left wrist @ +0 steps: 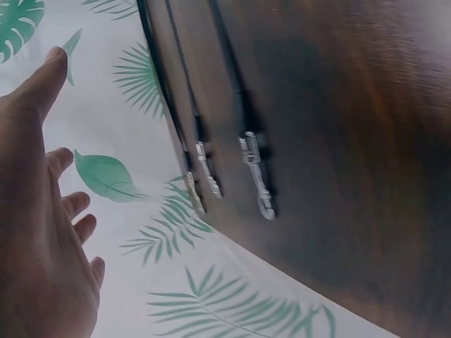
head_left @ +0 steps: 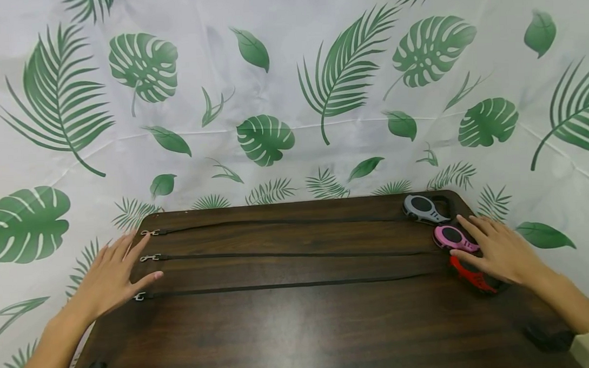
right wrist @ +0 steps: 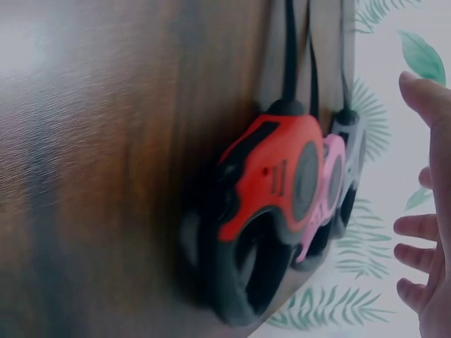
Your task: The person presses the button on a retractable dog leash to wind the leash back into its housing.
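Note:
Three retractable dog leashes lie side by side with their black straps drawn out across the table: a grey one at the back, a pink one in the middle and a red one nearest. Metal snap clips, such as the front clip, end the straps at the left edge. My left hand, fingers spread, hovers by the clips and holds nothing. Over at the casings, my right hand is likewise spread and empty, partly covering the pink and red casings in the head view. The right wrist view shows the red casing's black loop handle.
The dark wood-grain table has rounded back corners. Behind it and along its sides hangs white cloth printed with green leaves. Dark bands sit near the wrists at the lower edge of the head view.

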Motion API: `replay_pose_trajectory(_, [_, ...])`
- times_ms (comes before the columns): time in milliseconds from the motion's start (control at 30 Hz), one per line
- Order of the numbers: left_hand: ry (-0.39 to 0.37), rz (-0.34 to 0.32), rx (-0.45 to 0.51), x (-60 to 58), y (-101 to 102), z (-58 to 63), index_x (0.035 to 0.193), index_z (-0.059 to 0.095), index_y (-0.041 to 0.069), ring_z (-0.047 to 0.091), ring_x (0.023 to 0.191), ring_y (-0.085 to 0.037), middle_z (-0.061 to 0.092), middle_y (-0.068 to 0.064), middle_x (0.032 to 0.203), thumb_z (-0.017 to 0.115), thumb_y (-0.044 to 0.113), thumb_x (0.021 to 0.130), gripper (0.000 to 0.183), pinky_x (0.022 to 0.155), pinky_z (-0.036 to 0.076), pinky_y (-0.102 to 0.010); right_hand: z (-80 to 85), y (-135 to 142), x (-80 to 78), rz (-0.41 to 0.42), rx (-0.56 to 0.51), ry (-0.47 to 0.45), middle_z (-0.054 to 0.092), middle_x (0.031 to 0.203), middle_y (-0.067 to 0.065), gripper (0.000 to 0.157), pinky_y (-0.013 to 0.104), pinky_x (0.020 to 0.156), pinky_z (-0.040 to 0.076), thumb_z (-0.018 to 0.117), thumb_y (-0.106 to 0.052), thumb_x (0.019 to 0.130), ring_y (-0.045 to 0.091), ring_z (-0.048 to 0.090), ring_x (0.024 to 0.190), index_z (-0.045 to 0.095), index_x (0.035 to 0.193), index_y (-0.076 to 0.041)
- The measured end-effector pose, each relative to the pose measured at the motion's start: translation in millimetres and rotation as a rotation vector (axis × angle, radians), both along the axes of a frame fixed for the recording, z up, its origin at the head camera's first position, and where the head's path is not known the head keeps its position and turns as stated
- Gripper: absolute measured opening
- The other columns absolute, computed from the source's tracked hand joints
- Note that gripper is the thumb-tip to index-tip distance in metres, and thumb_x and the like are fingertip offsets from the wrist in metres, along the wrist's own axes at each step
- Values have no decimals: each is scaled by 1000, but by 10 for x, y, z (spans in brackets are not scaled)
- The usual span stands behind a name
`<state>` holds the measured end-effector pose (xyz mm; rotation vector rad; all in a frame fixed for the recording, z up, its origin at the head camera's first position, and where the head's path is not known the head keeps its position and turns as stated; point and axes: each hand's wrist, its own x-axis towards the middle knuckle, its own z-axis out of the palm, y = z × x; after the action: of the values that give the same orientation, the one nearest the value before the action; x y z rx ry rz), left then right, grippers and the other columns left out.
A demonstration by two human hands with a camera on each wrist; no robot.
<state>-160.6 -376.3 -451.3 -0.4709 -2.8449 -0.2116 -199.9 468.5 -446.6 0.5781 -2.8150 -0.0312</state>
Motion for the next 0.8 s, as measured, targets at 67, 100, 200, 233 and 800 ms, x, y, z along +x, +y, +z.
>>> replay_pose_trajectory(67, [36, -30, 5, 31, -20, -38, 165, 33, 8, 37, 138, -59, 36, -34, 159, 75, 61, 90, 101, 112, 26, -73, -24, 27, 50, 5, -3, 10, 54, 145, 34, 100, 71, 103, 39, 79, -58, 88, 58, 50, 127, 39, 163, -6])
replay_pose_trajectory(100, [53, -45, 9, 43, -29, -65, 165, 34, 9, 40, 135, -60, 38, -34, 156, 76, 61, 89, 101, 109, 29, -72, -35, 40, 75, 3, -6, 10, 54, 145, 34, 100, 71, 102, 40, 79, -57, 88, 58, 50, 127, 38, 164, -7])
replay_pose_trajectory(200, [82, -84, 32, 81, -55, -143, 165, 35, 12, 44, 129, -60, 42, -33, 153, 81, 59, 86, 103, 104, 33, -70, -68, 83, 147, -4, -13, 6, 55, 143, 33, 99, 71, 101, 39, 80, -56, 88, 58, 51, 125, 38, 164, -9])
replay_pose_trajectory(233, [84, -93, 39, 94, -62, -163, 165, 36, 13, 45, 128, -60, 42, -33, 153, 82, 58, 85, 103, 103, 35, -71, -78, 96, 171, -8, -14, 3, 55, 143, 33, 99, 71, 101, 39, 80, -56, 88, 57, 51, 124, 38, 164, -9])
replay_pose_trajectory(800, [132, -234, 72, 207, -76, -401, 119, 77, 8, 72, 96, -35, 71, -10, 113, 101, 29, 61, 66, 79, 56, -52, -291, 268, 468, -83, -18, -81, 65, 123, 28, 89, 67, 79, 53, 80, -58, 89, 47, 63, 106, 50, 155, -5])
